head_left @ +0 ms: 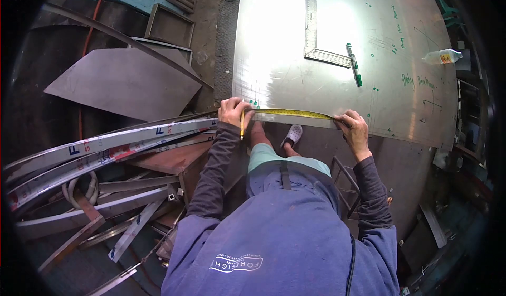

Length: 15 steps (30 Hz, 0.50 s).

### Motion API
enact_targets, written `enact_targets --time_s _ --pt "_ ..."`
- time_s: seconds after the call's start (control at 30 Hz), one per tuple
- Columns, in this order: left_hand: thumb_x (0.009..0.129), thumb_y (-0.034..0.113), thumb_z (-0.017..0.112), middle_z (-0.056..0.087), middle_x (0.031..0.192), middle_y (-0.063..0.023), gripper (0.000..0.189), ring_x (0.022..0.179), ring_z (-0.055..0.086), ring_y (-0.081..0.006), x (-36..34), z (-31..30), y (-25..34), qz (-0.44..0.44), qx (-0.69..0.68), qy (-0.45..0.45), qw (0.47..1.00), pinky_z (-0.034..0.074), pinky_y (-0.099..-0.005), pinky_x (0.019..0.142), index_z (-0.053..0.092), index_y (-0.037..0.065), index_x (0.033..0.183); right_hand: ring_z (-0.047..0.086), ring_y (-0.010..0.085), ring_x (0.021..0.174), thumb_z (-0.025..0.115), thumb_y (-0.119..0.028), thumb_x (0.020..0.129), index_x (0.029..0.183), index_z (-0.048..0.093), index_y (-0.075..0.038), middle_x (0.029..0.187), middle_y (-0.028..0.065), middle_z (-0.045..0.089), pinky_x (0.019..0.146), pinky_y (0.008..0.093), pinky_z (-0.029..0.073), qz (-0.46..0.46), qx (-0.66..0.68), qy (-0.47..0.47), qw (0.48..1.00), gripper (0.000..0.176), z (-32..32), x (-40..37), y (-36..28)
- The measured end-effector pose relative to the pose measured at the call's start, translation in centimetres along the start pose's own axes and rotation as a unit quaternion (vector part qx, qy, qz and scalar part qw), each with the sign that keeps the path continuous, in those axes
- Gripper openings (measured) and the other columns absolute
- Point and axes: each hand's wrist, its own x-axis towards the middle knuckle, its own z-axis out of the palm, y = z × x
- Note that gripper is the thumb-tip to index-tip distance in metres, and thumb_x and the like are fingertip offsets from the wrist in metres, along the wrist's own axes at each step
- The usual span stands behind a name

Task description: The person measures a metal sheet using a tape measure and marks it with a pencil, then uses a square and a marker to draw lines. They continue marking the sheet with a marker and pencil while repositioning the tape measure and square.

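Note:
A yellow tape measure blade [295, 112] stretches along the near edge of a shiny metal sheet [337, 93]. My left hand [232, 111] pinches its left end at the sheet's corner, beside small green marks. A yellow pencil [242, 123] is also held in that hand, pointing down past the edge. At the blade's other end, my right hand [354, 130] is closed on the tape measure; its fingers hide that part. Farther up the sheet lie a metal try square [311, 27] and a green marker [354, 65], with the marker touching or very near the square's short arm.
A clear plastic bottle [443, 57] lies on the sheet's right side, near green handwriting. To the left are film-wrapped metal strips [116, 144], a cut grey plate [126, 80] and a heap of metal offcuts [136, 230]. A metal frame [345, 182] stands below the sheet.

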Motion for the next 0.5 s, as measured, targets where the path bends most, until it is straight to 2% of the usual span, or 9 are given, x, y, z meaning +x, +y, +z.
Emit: enact_targets --time_s 0.07,0.13,0.2,0.23,0.27,0.3,0.33,0.43,0.5 --pt "0.072 0.022 0.082 0.06 0.103 -0.0034 0.026 0.101 0.055 -0.0278 0.2 -0.2 0.6 0.0 0.002 0.001 1.0 0.046 -0.0404 0.087 0.071 0.016 0.095 0.063 0.023 0.084 0.076 -0.016 0.079 0.089 0.074 -0.013 0.085 0.0026 0.064 0.073 0.0362 0.048 0.002 0.0 0.001 1.0 0.011 0.0 0.1 0.1" --pt "0.074 0.022 0.081 0.062 0.108 -0.0038 0.027 0.103 0.055 -0.0279 0.8 -0.8 1.9 0.031 0.048 0.091 0.994 0.044 -0.0403 0.09 0.071 0.014 0.098 0.063 0.0233 0.085 0.076 -0.016 0.079 0.089 0.074 -0.013 0.085 0.0028 0.064 0.073 0.0364 0.048 0.003 0.003 -0.006 1.0 0.01 0.1 0.0 0.3" --pt "0.08 0.018 0.077 0.067 0.104 -0.0068 0.028 0.095 0.062 -0.0252 0.8 -0.7 3.3 0.057 0.051 0.105 0.991 0.049 -0.0386 0.084 0.069 0.01 0.105 0.063 0.0234 0.085 0.076 -0.016 0.079 0.088 0.073 -0.012 0.085 0.0029 0.064 0.073 0.0364 0.048 0.005 0.001 -0.004 1.0 0.01 0.0 0.0 0.3" --pt "0.08 0.017 0.075 0.067 0.097 -0.0084 0.026 0.087 0.064 -0.0261 0.3 -0.1 4.2 -0.029 -0.099 0.089 0.991 0.052 -0.0391 0.079 0.068 0.008 0.104 0.063 0.0235 0.085 0.076 -0.016 0.079 0.088 0.073 -0.012 0.085 0.0029 0.064 0.073 0.0364 0.048 0.004 0.002 -0.003 1.0 0.01 0.0 0.0 0.3" --pt "0.08 0.015 0.073 0.067 0.09 -0.01 0.025 0.08 0.066 -0.0269 -0.1 0.5 5.2 -0.114 -0.245 0.07 0.96 0.054 -0.0397 0.074 0.066 0.007 0.103 0.063 0.0235 0.085 0.076 -0.016 0.079 0.088 0.073 -0.012 0.085 0.0029 0.064 0.073 0.0364 0.048 0.004 0.001 -0.004 1.0 0.01 0.0 0.0 0.3" --pt "0.08 0.01 0.071 0.065 0.08 -0.0122 0.023 0.068 0.066 -0.0273 0.1 0.7 6.8 -0.092 -0.283 0.096 0.95 0.055 -0.0382 0.063 0.063 0.005 0.101 0.063 0.0234 0.085 0.076 -0.016 0.079 0.088 0.073 -0.012 0.085 0.0029 0.064 0.073 0.0364 0.048 0.003 0.002 -0.002 1.0 0.01 0.1 0.0 0.3" --pt "0.078 0.008 0.073 0.063 0.078 -0.0128 0.017 0.07 0.066 -0.028 0.0 0.7 7.3 -0.092 -0.297 0.048 0.949 0.054 -0.0374 0.064 0.061 0.004 0.091 0.063 0.0234 0.085 0.076 -0.016 0.079 0.087 0.073 -0.012 0.086 0.0028 0.064 0.072 0.0363 0.048 0.002 0.003 0.0 1.0 0.01 0.1 0.0 0.2" --pt "0.074 0.008 0.073 0.06 0.074 -0.0138 0.015 0.069 0.063 -0.0316 0.1 2.2 8.8 -0.047 -0.294 0.032 0.954 0.052 -0.0384 0.065 0.06 0.004 0.08 0.063 0.0233 0.084 0.076 -0.016 0.079 0.087 0.072 -0.011 0.086 0.0028 0.064 0.071 0.0362 0.047 -0.001 0.005 0.002 1.0 0.01 0.0 0.1 0.0" --pt "0.073 0.008 0.073 0.059 0.073 -0.0135 0.015 0.068 0.062 -0.032 0.1 3.3 9.0 -0.035 -0.269 0.028 0.962 0.051 -0.0393 0.064 0.059 0.004 0.079 0.063 0.0232 0.084 0.076 -0.016 0.079 0.087 0.072 -0.011 0.086 0.0027 0.064 0.071 0.0361 0.047 0.001 0.003 0.003 1.0 0.01 -0.1 0.1 0.0"
